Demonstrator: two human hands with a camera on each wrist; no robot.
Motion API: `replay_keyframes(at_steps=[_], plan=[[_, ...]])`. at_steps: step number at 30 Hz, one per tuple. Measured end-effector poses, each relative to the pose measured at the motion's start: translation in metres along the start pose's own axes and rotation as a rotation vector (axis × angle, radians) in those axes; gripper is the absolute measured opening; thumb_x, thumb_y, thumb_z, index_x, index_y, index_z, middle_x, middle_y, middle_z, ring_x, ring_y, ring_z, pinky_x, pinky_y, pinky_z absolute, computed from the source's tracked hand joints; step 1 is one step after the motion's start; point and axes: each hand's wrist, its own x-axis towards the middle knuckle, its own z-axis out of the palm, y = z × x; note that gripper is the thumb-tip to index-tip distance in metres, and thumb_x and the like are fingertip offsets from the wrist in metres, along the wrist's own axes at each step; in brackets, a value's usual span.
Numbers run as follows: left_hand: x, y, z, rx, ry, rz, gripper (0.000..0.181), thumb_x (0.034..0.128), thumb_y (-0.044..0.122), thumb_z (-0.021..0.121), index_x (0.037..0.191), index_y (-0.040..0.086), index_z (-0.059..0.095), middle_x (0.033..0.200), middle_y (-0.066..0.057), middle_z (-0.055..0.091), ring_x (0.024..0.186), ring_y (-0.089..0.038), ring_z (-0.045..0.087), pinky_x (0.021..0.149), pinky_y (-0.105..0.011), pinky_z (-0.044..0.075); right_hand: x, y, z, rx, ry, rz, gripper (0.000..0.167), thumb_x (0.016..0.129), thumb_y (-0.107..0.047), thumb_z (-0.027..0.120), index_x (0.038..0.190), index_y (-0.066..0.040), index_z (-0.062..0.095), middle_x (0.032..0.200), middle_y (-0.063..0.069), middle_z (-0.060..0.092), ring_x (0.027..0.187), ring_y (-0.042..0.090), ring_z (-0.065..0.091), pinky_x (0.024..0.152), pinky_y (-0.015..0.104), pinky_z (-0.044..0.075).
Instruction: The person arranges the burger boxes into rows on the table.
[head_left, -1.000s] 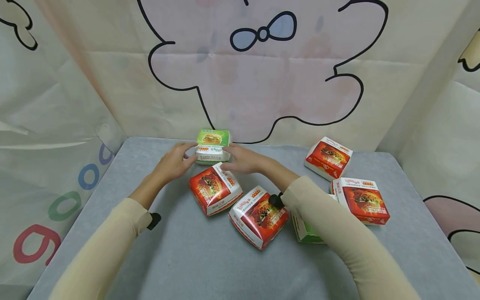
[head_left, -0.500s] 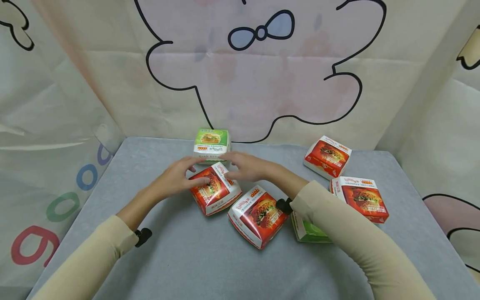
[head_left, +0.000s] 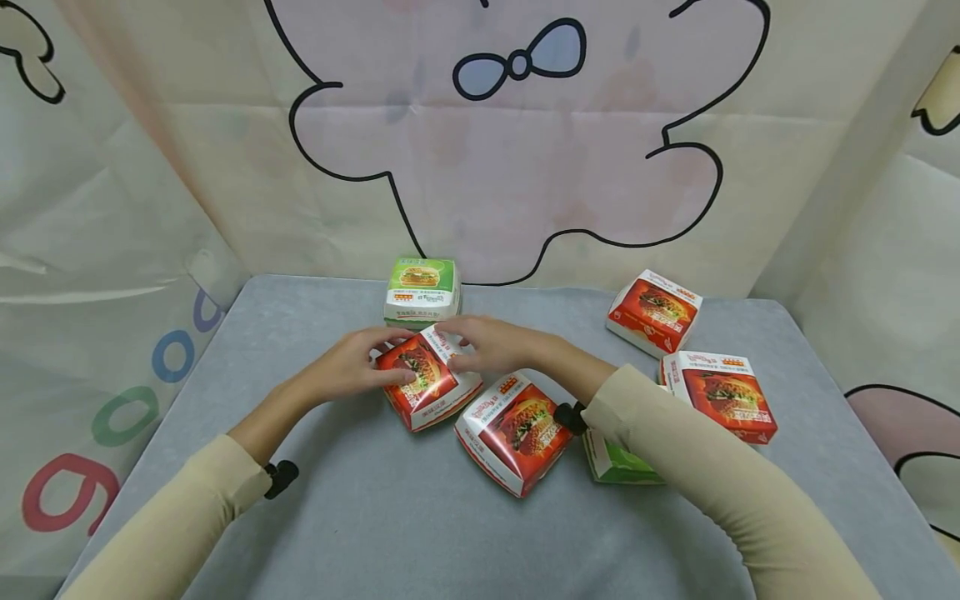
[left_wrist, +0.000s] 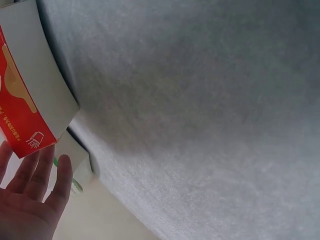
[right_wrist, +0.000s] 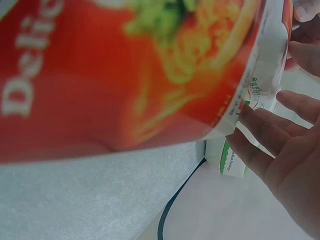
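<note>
A red-and-white burger box (head_left: 431, 383) with a burger picture lies tilted on the grey table, left of centre. My left hand (head_left: 345, 367) is at its left side, thumb over the top face, fingers along the far edge. In the left wrist view, the fingers of that hand (left_wrist: 32, 195) spread at a corner of the red box (left_wrist: 30, 85). My right hand (head_left: 495, 343) reaches to the same box from the right, its thumb at the upper face. The right wrist view shows the right hand's (right_wrist: 290, 155) fingers extended beside box edges. The undersides of the fingertips are partly hidden.
Behind the hands stands a green-and-white burger box (head_left: 422, 292). Another red box (head_left: 516, 433) lies just right of the first. Farther right are a back red box (head_left: 655, 312), a front red box (head_left: 723, 396) and a green box (head_left: 618, 458) partly under the right sleeve.
Both hands have left the green-and-white box at the back and come nearer, to the red box in front of it. The boxes look unmoved.
</note>
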Motion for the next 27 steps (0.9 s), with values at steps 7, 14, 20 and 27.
replay_keyframes(at_steps=[7, 14, 20, 27], plan=[[0.002, 0.001, -0.005, -0.004, -0.034, -0.013, 0.065, 0.0832, 0.04, 0.08, 0.137, 0.01, 0.059, 0.122, -0.007, 0.064, 0.109, -0.025, 0.059, 0.084, -0.039, 0.052, 0.002, 0.0, 0.0, -0.02, -0.004, -0.015, 0.06, 0.1, -0.021, 0.06, 0.152, -0.003, 0.038, 0.155, 0.013, 0.04, 0.131, 0.028, 0.051, 0.108, 0.038, 0.042], [0.004, -0.001, -0.013, -0.014, -0.058, -0.015, 0.063, 0.085, 0.035, 0.079, 0.138, 0.008, 0.059, 0.126, -0.01, 0.064, 0.11, -0.027, 0.058, 0.084, -0.041, 0.051, 0.003, -0.002, -0.002, -0.075, 0.008, -0.005, 0.063, 0.1, -0.025, 0.059, 0.154, -0.004, 0.034, 0.158, 0.017, 0.032, 0.147, 0.03, 0.029, 0.118, 0.042, 0.026], [0.006, -0.006, -0.019, -0.062, -0.148, -0.009, 0.06, 0.0919, 0.029, 0.073, 0.145, 0.01, 0.052, 0.138, -0.012, 0.057, 0.117, -0.03, 0.05, 0.09, -0.045, 0.048, 0.007, -0.007, -0.003, -0.086, 0.025, -0.023, 0.061, 0.1, -0.021, 0.059, 0.154, -0.006, 0.035, 0.159, 0.014, 0.032, 0.147, 0.029, 0.029, 0.117, 0.042, 0.026], [0.005, -0.006, -0.022, -0.132, -0.215, -0.042, 0.063, 0.0946, 0.029, 0.069, 0.151, 0.013, 0.045, 0.147, -0.013, 0.049, 0.13, -0.035, 0.043, 0.101, -0.056, 0.042, 0.009, -0.008, -0.002, -0.075, 0.005, -0.018, 0.058, 0.099, -0.019, 0.061, 0.152, -0.007, 0.039, 0.155, 0.011, 0.04, 0.144, 0.027, 0.035, 0.116, 0.041, 0.029]])
